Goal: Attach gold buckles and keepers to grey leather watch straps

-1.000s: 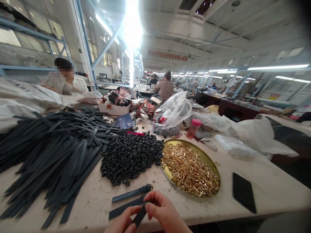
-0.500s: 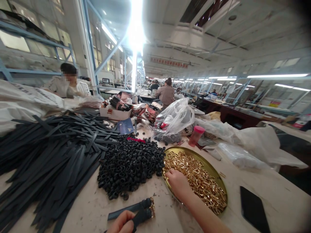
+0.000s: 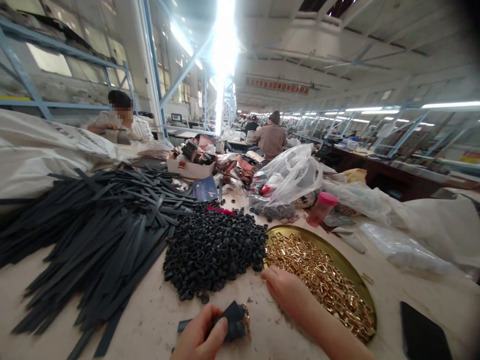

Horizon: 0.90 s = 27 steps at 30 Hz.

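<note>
My left hand (image 3: 206,330) is closed around dark leather straps (image 3: 234,320) with gold buckles (image 3: 245,320) at their right ends, low in the middle of the view. My right hand (image 3: 281,285) is at the near left edge of a round gold tray (image 3: 360,280) heaped with gold buckles (image 3: 318,270). Its fingers are pressed together, and whatever lies between them is hidden. A pile of small black strap loops (image 3: 217,250) sits just beyond both hands. To the left spreads a big heap of loose black straps (image 3: 108,240).
A dark phone (image 3: 423,330) lies at the right. Behind the loops are a clear plastic bag (image 3: 288,175), a pink-lidded jar (image 3: 322,207), a blue card (image 3: 205,189) and a box (image 3: 191,168). One person (image 3: 122,120) sits at the far left; another person (image 3: 272,137) is farther back.
My right hand has drawn back from among the buckles to the tray's near left edge. My left hand has risen slightly with the straps. The camera view has shifted left.
</note>
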Each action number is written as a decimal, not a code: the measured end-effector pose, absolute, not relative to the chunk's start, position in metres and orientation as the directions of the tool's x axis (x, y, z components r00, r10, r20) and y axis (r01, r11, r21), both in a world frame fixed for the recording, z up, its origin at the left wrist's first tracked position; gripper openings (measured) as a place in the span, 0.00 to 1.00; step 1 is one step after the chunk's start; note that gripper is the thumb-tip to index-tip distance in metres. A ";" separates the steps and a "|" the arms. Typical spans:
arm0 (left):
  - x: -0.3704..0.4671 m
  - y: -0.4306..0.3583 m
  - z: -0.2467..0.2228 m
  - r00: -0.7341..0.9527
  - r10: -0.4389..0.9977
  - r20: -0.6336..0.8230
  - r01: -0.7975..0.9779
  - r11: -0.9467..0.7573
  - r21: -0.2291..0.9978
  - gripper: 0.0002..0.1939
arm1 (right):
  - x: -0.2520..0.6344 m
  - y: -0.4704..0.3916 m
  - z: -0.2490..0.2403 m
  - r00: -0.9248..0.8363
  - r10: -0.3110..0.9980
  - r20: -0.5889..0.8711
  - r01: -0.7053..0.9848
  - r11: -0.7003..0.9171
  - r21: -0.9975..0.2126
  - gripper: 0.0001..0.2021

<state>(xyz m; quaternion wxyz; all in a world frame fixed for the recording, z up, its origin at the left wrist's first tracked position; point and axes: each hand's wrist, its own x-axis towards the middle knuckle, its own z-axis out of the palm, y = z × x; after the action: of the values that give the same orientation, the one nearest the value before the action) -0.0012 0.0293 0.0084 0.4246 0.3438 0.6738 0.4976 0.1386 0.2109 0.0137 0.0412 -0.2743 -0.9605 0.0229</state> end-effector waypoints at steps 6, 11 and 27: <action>0.003 0.034 0.027 -0.380 0.918 -0.113 0.168 0.188 0.968 0.13 | 0.136 0.148 0.035 -0.881 0.440 0.173 0.196 0.673 -0.713 0.14; 0.010 0.028 0.029 -0.371 0.918 -0.140 0.206 0.228 0.951 0.10 | 0.135 0.125 0.028 -0.826 0.542 0.157 0.165 0.498 -0.852 0.21; 0.017 0.006 0.028 -0.495 0.859 -0.129 0.185 0.249 0.951 0.08 | 0.124 0.089 -0.001 -0.814 0.574 -0.090 -0.070 -0.251 -0.965 0.24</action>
<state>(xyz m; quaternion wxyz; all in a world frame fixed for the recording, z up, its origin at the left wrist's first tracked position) 0.0170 0.0062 0.0275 0.3436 0.3668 0.7117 0.4907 0.1237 0.0891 -0.0015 0.2119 -0.2192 -0.5741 0.7599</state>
